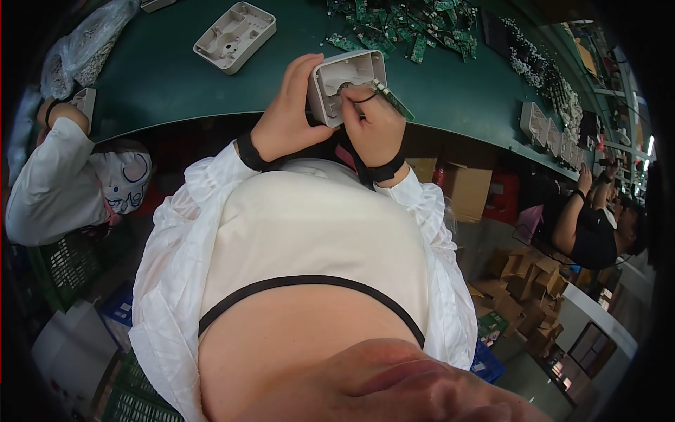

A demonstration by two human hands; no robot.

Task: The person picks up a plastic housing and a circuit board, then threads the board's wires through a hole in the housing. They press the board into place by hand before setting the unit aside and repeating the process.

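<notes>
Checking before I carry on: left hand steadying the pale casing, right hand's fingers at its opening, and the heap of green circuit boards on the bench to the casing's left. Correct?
Not quite: in the head view the heap of green circuit boards lies beyond the pale casing and mostly to its right. The left hand and right hand are as you say.

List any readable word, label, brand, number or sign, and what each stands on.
No text reads clearly.
White fabric at left: blue letter-like marks, too distorted to read.
Piled green rectangular circuit boards: any print too small.
Held grey plastic box: no text visible.
</notes>
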